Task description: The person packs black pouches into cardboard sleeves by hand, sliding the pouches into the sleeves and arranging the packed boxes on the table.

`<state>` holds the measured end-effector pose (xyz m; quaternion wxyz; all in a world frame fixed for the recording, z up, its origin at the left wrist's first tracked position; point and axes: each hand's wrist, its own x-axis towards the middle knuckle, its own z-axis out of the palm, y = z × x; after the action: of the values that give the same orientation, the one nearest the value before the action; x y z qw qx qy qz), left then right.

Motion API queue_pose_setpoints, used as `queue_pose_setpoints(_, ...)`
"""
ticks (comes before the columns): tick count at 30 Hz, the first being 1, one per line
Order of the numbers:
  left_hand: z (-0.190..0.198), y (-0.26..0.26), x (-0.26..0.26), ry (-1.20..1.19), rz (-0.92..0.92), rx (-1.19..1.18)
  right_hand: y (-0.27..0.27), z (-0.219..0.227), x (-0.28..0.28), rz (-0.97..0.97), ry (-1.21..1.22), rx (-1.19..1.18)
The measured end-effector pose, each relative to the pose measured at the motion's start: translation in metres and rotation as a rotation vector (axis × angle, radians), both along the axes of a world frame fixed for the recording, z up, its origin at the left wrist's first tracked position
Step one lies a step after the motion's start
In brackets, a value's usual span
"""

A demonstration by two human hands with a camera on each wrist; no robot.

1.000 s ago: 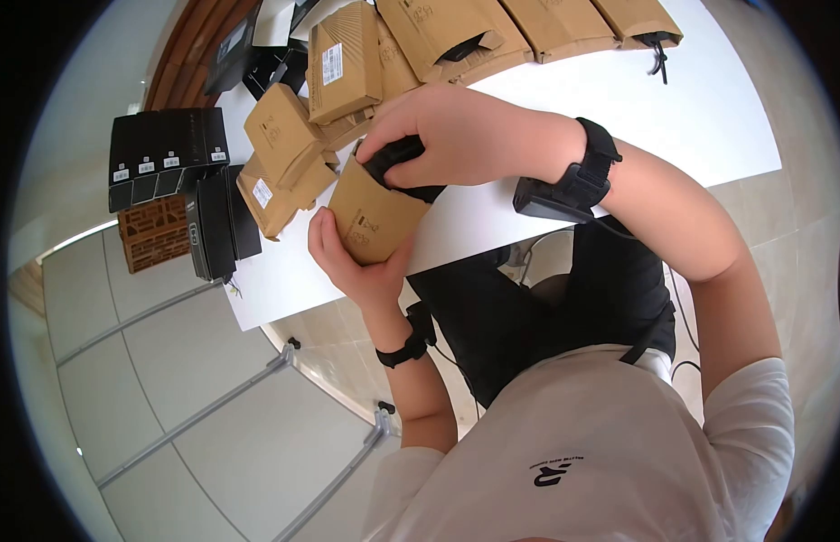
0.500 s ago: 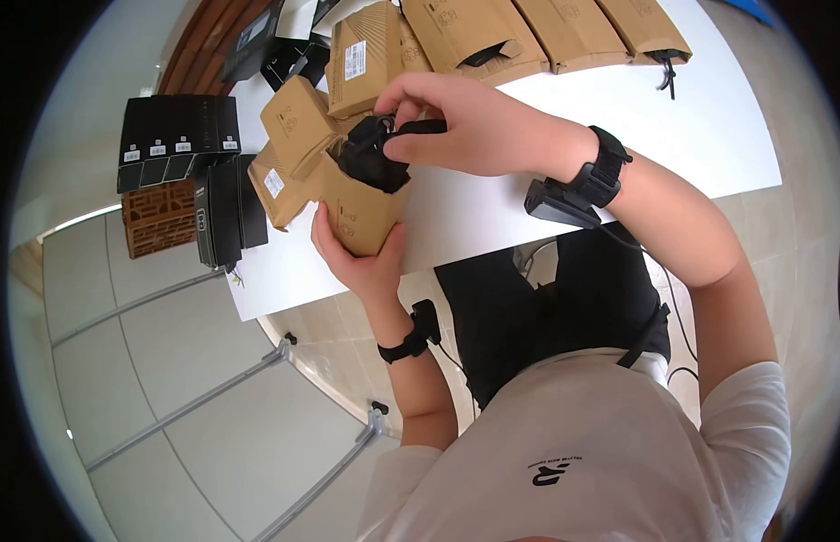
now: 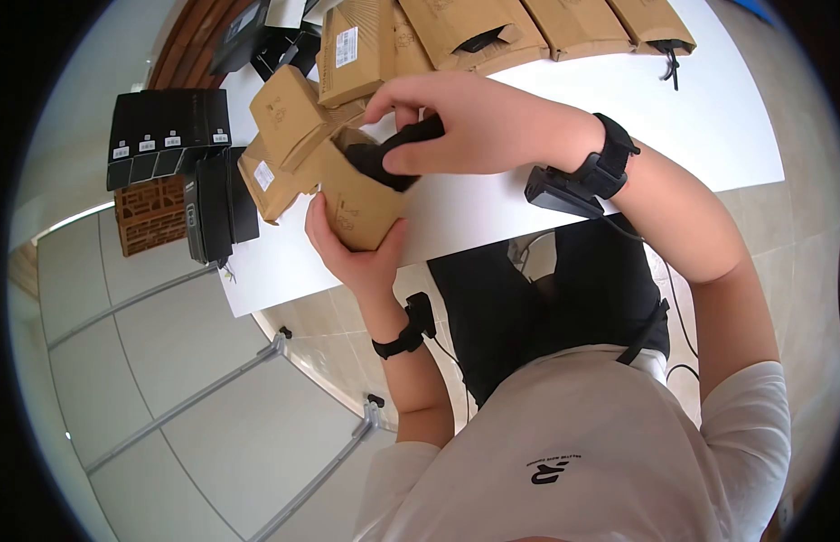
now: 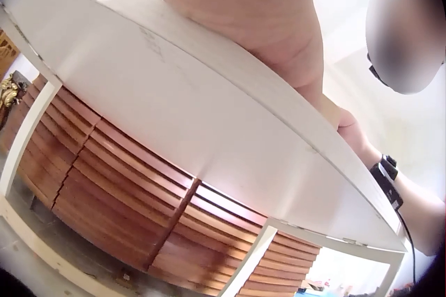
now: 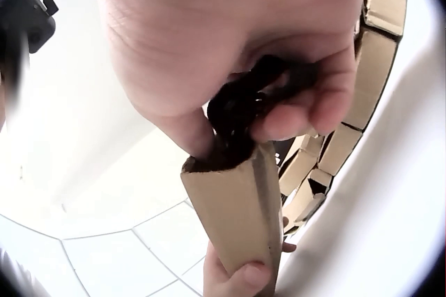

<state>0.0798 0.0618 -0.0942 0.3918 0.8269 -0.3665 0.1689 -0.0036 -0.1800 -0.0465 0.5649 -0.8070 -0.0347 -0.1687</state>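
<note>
My left hand [image 3: 364, 264] grips a small brown cardboard box [image 3: 358, 212] by its lower end, thumb on one side and fingers on the other. The box tilts at the near edge of the white table, its open end up. At that open end my right hand [image 3: 478, 125] pinches a black, strap-like bundle [image 3: 384, 159], partly inside the box. The right wrist view shows the bundle [image 5: 240, 109] between thumb and fingers, looped above the box mouth, its lower part hidden inside. In the left wrist view mostly the wrist and the table underside [image 4: 174, 123] show.
Brown cartons [image 3: 284, 117] lie just beyond the held box, and a row of flat cartons [image 3: 578, 27] lines the back. From one carton a black cord [image 3: 671, 68] hangs out. Black boxes [image 3: 171, 131] stand at the left, some above a brown latticed block [image 3: 150, 217].
My right hand has drawn back a little from the box mouth, baring the black bundle. The bundle bulged out half a second ago; it now shows as a band reaching into the box.
</note>
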Motion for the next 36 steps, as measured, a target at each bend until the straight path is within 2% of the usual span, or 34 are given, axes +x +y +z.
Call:
queue_pose_setpoints(1,-0.001,0.001,0.001,-0.004,0.003,-0.003,-0.002,0.001,0.001,0.003,-0.004,-0.003)
queue_pose_setpoints(3,-0.002,0.001,0.003,0.112,0.051,-0.112,-0.008,0.003,0.004,0.03,-0.007,0.181)
queue_pose_setpoints(7,0.0,0.0,0.002,0.103,0.05,-0.107,-0.013,0.017,0.0,0.063,0.099,0.317)
queue_pose_setpoints(11,0.001,0.001,-0.001,0.061,-0.022,-0.037,-0.005,0.004,0.006,0.073,-0.065,0.231)
queue_pose_setpoints(15,0.001,0.003,-0.002,0.061,-0.094,-0.045,0.0,0.01,-0.002,0.086,0.04,0.165)
queue_pose_setpoints(17,-0.001,0.003,-0.002,0.06,-0.102,-0.037,-0.001,0.009,-0.002,0.086,-0.067,0.012)
queue_pose_setpoints(18,-0.001,0.003,-0.002,0.058,-0.113,-0.027,-0.001,0.004,0.0,0.092,-0.07,0.008)
queue_pose_setpoints(20,0.0,0.0,-0.003,0.036,-0.137,-0.015,0.002,-0.009,0.008,0.085,-0.316,-0.108)
queue_pose_setpoints(21,0.001,0.0,-0.003,0.017,-0.166,0.003,0.002,-0.008,0.008,0.092,-0.32,-0.11)
queue_pose_setpoints(27,0.005,-0.002,-0.002,-0.011,-0.205,0.031,0.003,0.006,-0.001,0.171,-0.163,-0.186)
queue_pose_setpoints(29,0.005,-0.001,-0.002,0.015,-0.174,0.027,0.003,0.007,-0.003,0.251,-0.086,-0.173)
queue_pose_setpoints(36,0.006,-0.003,-0.001,0.116,-0.138,0.045,0.0,0.01,-0.004,0.301,0.087,-0.067)
